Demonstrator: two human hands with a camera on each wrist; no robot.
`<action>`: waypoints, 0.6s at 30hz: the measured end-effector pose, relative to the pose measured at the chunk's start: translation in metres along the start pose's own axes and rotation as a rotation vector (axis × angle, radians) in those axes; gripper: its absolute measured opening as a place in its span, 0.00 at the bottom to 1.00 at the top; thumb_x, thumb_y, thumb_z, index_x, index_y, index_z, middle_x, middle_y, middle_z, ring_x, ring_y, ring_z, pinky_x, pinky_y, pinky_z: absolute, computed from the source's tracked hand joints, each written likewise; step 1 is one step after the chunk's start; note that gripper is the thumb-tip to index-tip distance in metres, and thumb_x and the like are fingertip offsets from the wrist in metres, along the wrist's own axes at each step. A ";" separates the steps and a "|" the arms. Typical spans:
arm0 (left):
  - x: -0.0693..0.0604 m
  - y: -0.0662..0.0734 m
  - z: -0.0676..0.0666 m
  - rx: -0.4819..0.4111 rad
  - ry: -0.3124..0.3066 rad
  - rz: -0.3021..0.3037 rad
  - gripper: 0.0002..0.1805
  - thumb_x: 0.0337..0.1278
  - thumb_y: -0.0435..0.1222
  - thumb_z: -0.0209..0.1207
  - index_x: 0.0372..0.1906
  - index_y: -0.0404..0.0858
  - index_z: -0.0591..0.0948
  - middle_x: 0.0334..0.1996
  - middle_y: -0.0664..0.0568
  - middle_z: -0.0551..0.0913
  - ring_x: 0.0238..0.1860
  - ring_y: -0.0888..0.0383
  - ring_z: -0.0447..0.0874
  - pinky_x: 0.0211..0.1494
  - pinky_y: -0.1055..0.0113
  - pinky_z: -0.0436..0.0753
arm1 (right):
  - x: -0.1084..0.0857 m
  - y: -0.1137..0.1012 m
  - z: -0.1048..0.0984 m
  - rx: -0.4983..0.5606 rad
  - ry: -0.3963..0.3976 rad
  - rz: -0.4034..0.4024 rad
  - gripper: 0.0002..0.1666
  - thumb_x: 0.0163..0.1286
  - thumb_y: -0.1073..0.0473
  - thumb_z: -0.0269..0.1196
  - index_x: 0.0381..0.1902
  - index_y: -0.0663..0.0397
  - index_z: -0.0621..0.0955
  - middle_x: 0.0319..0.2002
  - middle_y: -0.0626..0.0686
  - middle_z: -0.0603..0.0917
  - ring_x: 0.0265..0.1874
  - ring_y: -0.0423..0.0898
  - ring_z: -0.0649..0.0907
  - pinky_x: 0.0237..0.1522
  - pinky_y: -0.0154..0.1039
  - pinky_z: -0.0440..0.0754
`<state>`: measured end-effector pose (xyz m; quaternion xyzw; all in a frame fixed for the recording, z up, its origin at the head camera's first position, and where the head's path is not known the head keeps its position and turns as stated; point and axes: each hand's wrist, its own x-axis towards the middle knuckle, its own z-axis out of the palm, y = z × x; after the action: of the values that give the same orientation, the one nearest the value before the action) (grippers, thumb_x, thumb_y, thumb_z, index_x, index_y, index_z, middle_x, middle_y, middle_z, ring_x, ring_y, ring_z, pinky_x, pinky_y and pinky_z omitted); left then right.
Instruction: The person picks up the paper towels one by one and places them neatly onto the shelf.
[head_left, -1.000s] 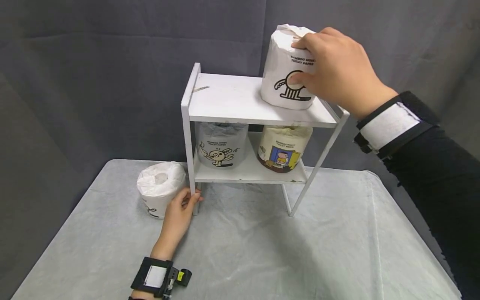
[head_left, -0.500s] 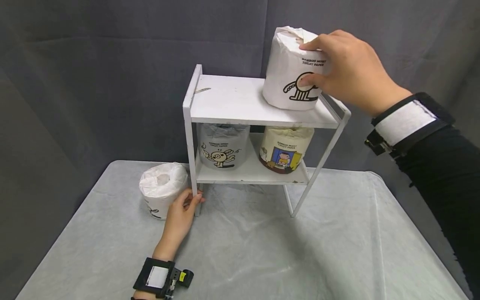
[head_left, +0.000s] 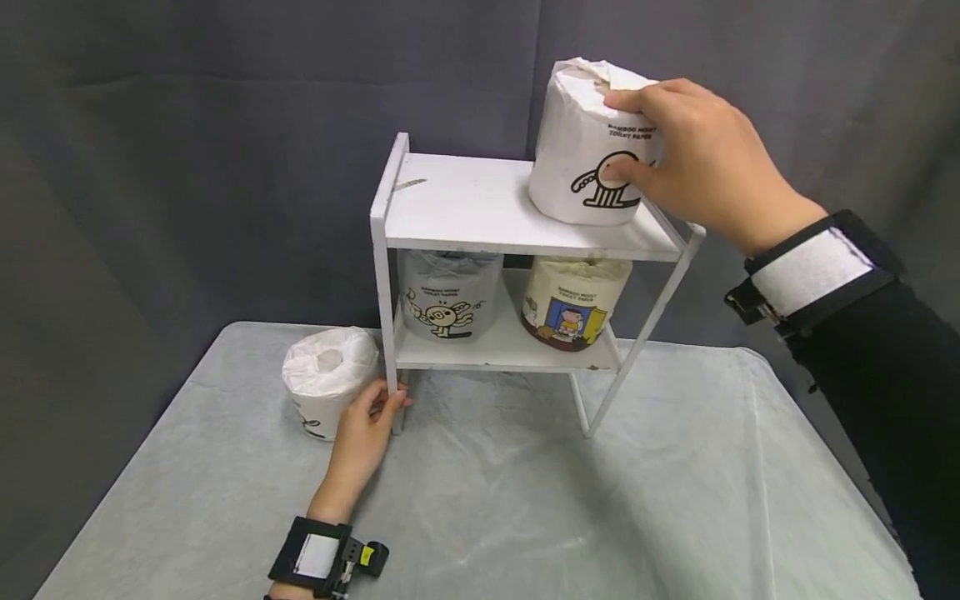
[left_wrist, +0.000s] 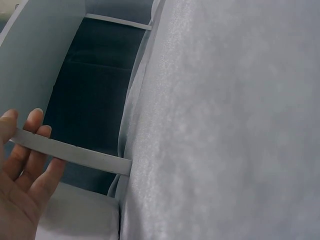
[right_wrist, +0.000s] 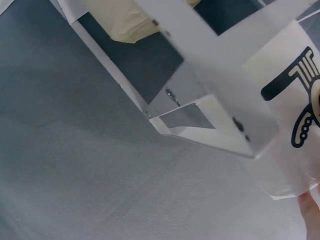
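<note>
On the right part of the white two-tier shelf rack's [head_left: 450, 196] top board stands a white wrapped toilet paper roll [head_left: 566, 158] with a black cartoon print. My right hand [head_left: 708, 162] grips its right side, thumb over the print and a finger by the upper rim; its far fingers are hidden. In the right wrist view, part of the toilet paper roll [right_wrist: 280, 90] shows beside the rack's corner. My left hand [head_left: 365, 429] holds the rack's front left leg low down. The left wrist view shows that leg [left_wrist: 85, 155] between thumb and fingers.
The lower board carries a grey toilet paper roll [head_left: 450, 308] at left and a yellow one [head_left: 577, 304] with a colourful picture at right. Another white roll [head_left: 330, 379] stands on the cloth-covered table [head_left: 510, 500], just left of the rack. A dark curtain [head_left: 225, 167] hangs behind.
My right hand has shifted a little to the right, and the print on the roll has turned rightward with it. My left hand keeps its hold on the leg. The view has shifted slightly.
</note>
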<state>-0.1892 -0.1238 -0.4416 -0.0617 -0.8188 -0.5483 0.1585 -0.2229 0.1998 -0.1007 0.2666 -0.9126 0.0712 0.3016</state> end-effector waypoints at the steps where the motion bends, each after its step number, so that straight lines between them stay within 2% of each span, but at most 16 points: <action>1: 0.000 0.000 0.001 0.003 0.000 0.000 0.12 0.70 0.41 0.57 0.46 0.36 0.81 0.38 0.46 0.88 0.47 0.49 0.86 0.48 0.50 0.83 | -0.001 0.000 0.000 -0.003 -0.005 -0.002 0.37 0.63 0.62 0.72 0.69 0.56 0.72 0.59 0.62 0.79 0.60 0.58 0.75 0.60 0.56 0.73; 4: 0.000 -0.001 0.002 0.007 0.000 0.005 0.13 0.70 0.42 0.57 0.46 0.36 0.81 0.37 0.47 0.88 0.47 0.49 0.86 0.47 0.50 0.83 | -0.004 0.001 -0.003 -0.011 -0.038 -0.016 0.40 0.64 0.61 0.71 0.72 0.54 0.69 0.64 0.60 0.76 0.65 0.58 0.72 0.66 0.55 0.68; 7: -0.001 -0.001 0.003 0.007 -0.002 0.005 0.12 0.70 0.41 0.57 0.46 0.36 0.81 0.37 0.47 0.88 0.47 0.49 0.86 0.47 0.50 0.83 | -0.009 0.004 -0.007 0.011 -0.072 -0.033 0.41 0.66 0.59 0.69 0.74 0.52 0.66 0.71 0.56 0.70 0.70 0.56 0.66 0.71 0.55 0.60; 10: -0.002 0.000 0.003 0.013 -0.008 -0.003 0.11 0.71 0.40 0.57 0.45 0.37 0.81 0.37 0.48 0.88 0.46 0.50 0.86 0.46 0.52 0.84 | -0.016 0.008 -0.012 0.058 -0.072 -0.042 0.40 0.68 0.58 0.67 0.75 0.53 0.65 0.74 0.53 0.63 0.73 0.54 0.62 0.73 0.55 0.56; 14: -0.004 0.002 0.002 0.019 -0.004 -0.005 0.10 0.71 0.40 0.57 0.45 0.37 0.81 0.37 0.48 0.88 0.46 0.50 0.86 0.45 0.53 0.83 | -0.033 0.009 -0.013 0.137 0.012 -0.043 0.40 0.66 0.65 0.68 0.73 0.53 0.67 0.74 0.50 0.65 0.72 0.51 0.64 0.73 0.51 0.57; 18: -0.005 0.004 0.000 0.017 -0.006 0.007 0.10 0.71 0.39 0.57 0.45 0.36 0.81 0.37 0.48 0.88 0.45 0.50 0.86 0.44 0.54 0.83 | -0.053 0.008 -0.010 0.220 0.179 -0.053 0.38 0.61 0.71 0.70 0.69 0.55 0.72 0.69 0.54 0.72 0.70 0.49 0.67 0.71 0.45 0.60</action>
<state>-0.1838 -0.1217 -0.4400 -0.0648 -0.8237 -0.5406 0.1585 -0.1859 0.2326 -0.1240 0.3147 -0.8614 0.1864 0.3525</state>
